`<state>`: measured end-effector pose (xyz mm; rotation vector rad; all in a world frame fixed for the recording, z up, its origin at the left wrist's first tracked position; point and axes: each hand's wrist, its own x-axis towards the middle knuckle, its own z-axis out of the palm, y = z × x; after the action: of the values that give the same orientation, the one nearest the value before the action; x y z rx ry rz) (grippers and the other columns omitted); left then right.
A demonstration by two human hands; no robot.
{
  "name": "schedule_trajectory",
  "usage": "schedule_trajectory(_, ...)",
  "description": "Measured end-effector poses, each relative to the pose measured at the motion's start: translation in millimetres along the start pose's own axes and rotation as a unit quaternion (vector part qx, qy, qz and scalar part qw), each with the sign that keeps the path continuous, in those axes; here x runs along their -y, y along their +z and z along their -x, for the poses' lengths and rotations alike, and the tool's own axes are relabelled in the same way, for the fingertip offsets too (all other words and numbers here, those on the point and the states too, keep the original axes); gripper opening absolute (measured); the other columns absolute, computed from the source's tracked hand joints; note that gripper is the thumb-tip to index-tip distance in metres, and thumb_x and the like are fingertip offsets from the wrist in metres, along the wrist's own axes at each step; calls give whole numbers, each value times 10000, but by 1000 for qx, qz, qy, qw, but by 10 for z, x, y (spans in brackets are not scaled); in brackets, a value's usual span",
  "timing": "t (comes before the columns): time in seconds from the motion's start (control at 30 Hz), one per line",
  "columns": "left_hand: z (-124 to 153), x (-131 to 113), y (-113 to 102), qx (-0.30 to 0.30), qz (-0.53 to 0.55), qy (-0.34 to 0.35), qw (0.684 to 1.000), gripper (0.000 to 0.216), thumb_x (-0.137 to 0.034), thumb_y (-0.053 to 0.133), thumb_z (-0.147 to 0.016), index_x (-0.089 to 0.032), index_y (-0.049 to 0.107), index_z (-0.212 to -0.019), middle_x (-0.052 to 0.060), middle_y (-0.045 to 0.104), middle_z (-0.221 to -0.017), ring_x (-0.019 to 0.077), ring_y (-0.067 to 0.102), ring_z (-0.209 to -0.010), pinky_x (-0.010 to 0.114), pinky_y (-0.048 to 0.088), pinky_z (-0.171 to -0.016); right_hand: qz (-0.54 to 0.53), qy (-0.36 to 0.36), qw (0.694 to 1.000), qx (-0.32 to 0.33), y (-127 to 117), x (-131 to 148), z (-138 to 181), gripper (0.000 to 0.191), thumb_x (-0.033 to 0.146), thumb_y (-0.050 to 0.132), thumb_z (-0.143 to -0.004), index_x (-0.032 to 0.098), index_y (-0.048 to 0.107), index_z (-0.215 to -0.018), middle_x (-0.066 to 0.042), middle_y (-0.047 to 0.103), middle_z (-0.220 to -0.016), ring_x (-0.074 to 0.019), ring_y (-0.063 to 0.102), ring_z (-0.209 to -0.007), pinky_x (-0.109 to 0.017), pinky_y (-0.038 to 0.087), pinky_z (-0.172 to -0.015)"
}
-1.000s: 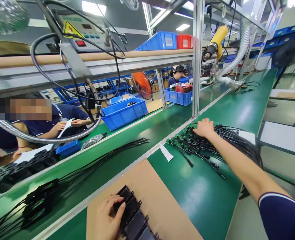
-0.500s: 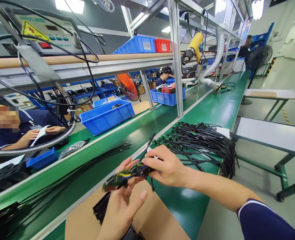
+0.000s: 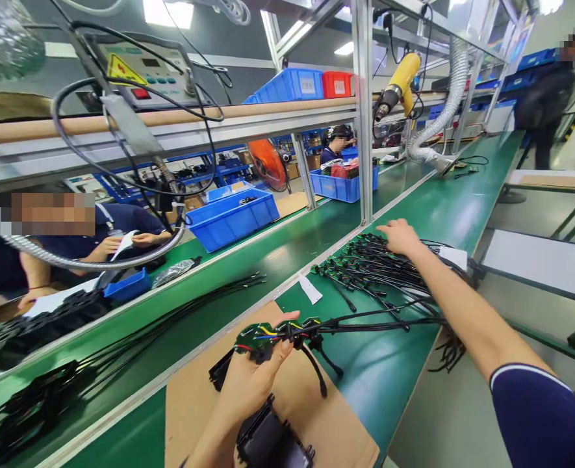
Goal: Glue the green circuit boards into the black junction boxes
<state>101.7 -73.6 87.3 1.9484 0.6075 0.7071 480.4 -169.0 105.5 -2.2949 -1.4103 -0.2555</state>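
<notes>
My left hand (image 3: 255, 380) is closed around a small bunch of green circuit boards (image 3: 253, 339) with coloured wires and black cables. Their cables trail right across the bench. My right hand (image 3: 403, 236) is stretched out over the far end of a pile of cabled circuit boards (image 3: 360, 257), its index finger extended; whether it touches a board I cannot tell. Below my left hand, a black plastic housing (image 3: 275, 439) lies on a cardboard sheet (image 3: 336, 419). Another black part (image 3: 219, 372) is partly hidden behind that hand.
A white paper strip (image 3: 310, 289) lies left of the pile. Loose black cables (image 3: 170, 318) run along the left lane. Blue bins (image 3: 233, 221) stand beyond the rail, where co-workers sit. A yellow heat gun (image 3: 399, 84) hangs from the frame, near a metal post (image 3: 364, 130).
My right hand has left the boards in my left hand and moved forward and right to the pile. The white strip now shows on the bench. A person at far right has come closer.
</notes>
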Motion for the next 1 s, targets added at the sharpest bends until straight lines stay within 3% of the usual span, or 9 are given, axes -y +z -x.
schedule_trajectory(0.1, 6, 68, 51, 2, 106, -55, 993, 558, -565, 666, -777, -166, 658, -1167, 91, 718, -992, 261, 683, -872, 414, 542, -866, 35, 47, 998, 6, 33, -388, -35, 259, 131, 524, -749, 157, 745, -882, -155, 620, -896, -315, 539, -964, -479, 426, -865)
schedule_trajectory(0.17, -16, 109, 97, 6, 204, -94, 974, 632, -575, 700, -743, -162, 624, -1216, 102, 714, -1020, 259, 698, -822, 431, 568, -814, 39, 35, 999, -5, 120, -390, -8, 319, 97, 453, -762, 134, 742, -891, -167, 605, -979, -289, 556, -972, -422, 437, -883)
schedule_trajectory(0.33, -4, 56, 153, 0, 329, -139, 934, 764, -560, 783, -656, -152, 579, -1270, 105, 724, -951, 292, 705, -855, 470, 575, -813, 14, -56, 997, -45, 316, 170, -76, 434, 84, 374, -824, 150, 681, -1123, -116, 514, -1254, -209, 505, -1158, -269, 384, -992)
schedule_trajectory(0.53, 348, -62, 16, -14, 348, -154, 925, 724, -529, 783, -689, -183, 573, -1289, 89, 733, -880, 293, 712, -839, 441, 581, -800, 1, -103, 995, -7, 347, 643, -170, 424, 53, 372, -830, 137, 685, -1103, -149, 562, -1223, -255, 557, -1099, -346, 432, -926)
schedule_trajectory(0.7, 595, -78, -84, -52, 329, -173, 927, 762, -562, 758, -700, -205, 536, -1336, 101, 728, -930, 310, 704, -858, 430, 591, -757, -66, -198, 972, 104, 144, 1028, 715, 425, 286, 471, -909, 231, 550, -1323, -65, 648, -1145, -198, 610, -1006, -267, 474, -845)
schedule_trajectory(0.77, 648, -64, -129, -53, 320, -184, 928, 765, -566, 732, -728, -217, 501, -1368, 108, 715, -998, 326, 690, -915, 461, 579, -794, -180, -269, 909, 262, 17, 1224, 1167, 785, 494, 641, -799, 193, 351, -1464, -86, 656, -1111, -230, 623, -930, -290, 495, -770)
schedule_trajectory(0.8, 666, -49, -154, -51, 320, -175, 930, 740, -557, 708, -758, -232, 481, -1383, 107, 705, -1035, 329, 679, -950, 476, 566, -825, -211, -261, 895, 295, -45, 1316, 1344, 837, 537, 652, -784, 176, 327, -1466, -79, 671, -1022, -223, 626, -840, -291, 492, -715)
schedule_trajectory(0.87, 678, -6, -188, -8, 334, -104, 937, 765, -570, 692, -763, -260, 432, -1413, 110, 667, -1140, 349, 636, -1050, 516, 513, -906, -260, -210, 892, 304, -156, 1479, 1541, 577, 525, 522, -892, 176, 449, -1346, -55, 657, -891, -192, 590, -738, -281, 460, -651)
schedule_trajectory(1.0, 603, 64, -109, 216, 343, 99, 909, 1116, -792, 698, -541, -187, 379, -1422, 176, 558, -1256, 412, 544, -1149, 582, 425, -957, -336, -182, 890, 249, -294, 1743, 1393, 378, 451, 298, -1005, 189, 571, -996, -12, 571, -756, -139, 480, -634, -251, 380, -567)
